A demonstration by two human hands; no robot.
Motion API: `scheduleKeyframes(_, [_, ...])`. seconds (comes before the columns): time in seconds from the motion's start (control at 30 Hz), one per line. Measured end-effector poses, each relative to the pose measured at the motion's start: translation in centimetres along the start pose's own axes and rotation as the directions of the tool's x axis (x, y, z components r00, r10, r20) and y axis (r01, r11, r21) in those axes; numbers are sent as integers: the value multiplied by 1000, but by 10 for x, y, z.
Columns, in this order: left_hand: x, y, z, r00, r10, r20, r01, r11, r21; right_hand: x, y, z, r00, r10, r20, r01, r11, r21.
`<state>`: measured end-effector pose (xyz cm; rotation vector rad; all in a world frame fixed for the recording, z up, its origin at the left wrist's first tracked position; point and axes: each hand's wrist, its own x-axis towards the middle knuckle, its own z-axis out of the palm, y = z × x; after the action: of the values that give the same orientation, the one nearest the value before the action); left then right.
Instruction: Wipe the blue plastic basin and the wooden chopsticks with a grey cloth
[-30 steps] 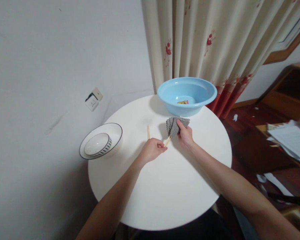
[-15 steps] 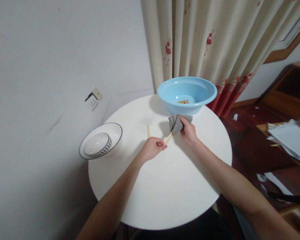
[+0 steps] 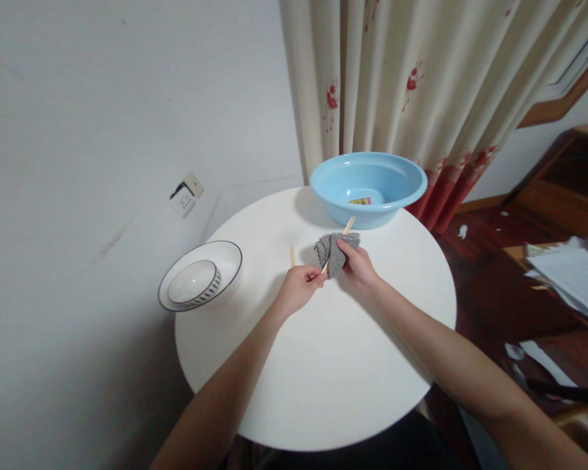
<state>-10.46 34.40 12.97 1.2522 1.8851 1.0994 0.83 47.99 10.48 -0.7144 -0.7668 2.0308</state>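
My left hand [image 3: 298, 287] pinches the near end of a pair of pale wooden chopsticks [image 3: 349, 226]. A folded grey cloth [image 3: 337, 253] wraps around their middle, and the far tips stick out beyond it toward the basin. My right hand [image 3: 360, 264] is closed on the cloth with the thumb on top. Behind my left hand, more chopsticks [image 3: 293, 256] show only in part; whether they lie on the table or are held, I cannot tell.
A light blue basin [image 3: 372, 215] stands at the back of the round white table [image 3: 318, 391]. On the left, a small bowl [image 3: 192, 282] sits inside a larger dark-rimmed bowl [image 3: 230, 258]. A wall socket [image 3: 183, 202] and a curtain [image 3: 313, 78] border the table.
My right hand has slid the cloth along the chopsticks toward my left hand. The far tips now show past the cloth. My left hand has barely moved.
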Motion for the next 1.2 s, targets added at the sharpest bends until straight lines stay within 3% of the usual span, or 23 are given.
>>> scheduleKeyframes(0.13, [1,2,-2,1000,0,-21,-3,993,-121,6,-6,-4,994,-71,-86,76,996,55])
scheduleKeyframes(0.47, [1,3,-7,997,0,-71,-12,987,-163,9,-8,-5,988,-82,-131,98,989,114])
scheduleKeyframes(0.67, [1,3,-5,999,-27,-30,24,995,-95,7,-4,-4,994,-79,-75,87,991,98])
scheduleKeyframes(0.8, [0,5,-2,1000,-30,-6,28,989,-146,6,-4,-4,994,-85,-74,90,993,79])
scheduleKeyframes(0.93, [0,6,-1,998,-38,-52,27,980,-196,5,-3,-4,994,-89,-67,94,993,69])
scheduleKeyframes(1.2, [5,-1,-4,983,31,-180,-47,995,-86,3,-3,-2,993,-96,-67,102,991,85])
